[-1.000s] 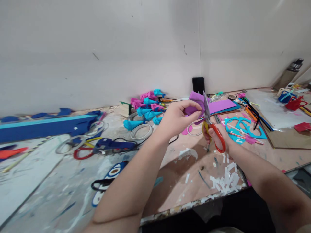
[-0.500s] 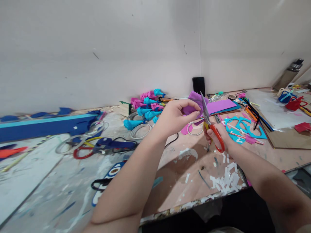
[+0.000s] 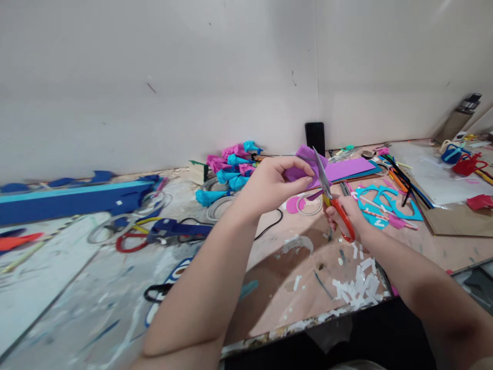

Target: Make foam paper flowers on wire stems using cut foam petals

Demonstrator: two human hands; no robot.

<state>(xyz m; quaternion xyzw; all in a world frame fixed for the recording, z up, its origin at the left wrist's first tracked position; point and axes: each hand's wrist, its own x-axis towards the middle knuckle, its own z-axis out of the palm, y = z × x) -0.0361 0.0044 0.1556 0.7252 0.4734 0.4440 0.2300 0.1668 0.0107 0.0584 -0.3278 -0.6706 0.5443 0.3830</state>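
purple paper (image 3: 304, 163) pinched in left hand (image 3: 271, 185) grip

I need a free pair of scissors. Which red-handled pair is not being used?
The red-handled scissors lying on the table at the left; the other pair is gripped in the right hand, cutting purple paper.

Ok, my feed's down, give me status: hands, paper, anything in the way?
Left hand pinching purple paper. Right hand gripping scissors, blades at the paper's edge. Nothing between them; white scraps on table below.
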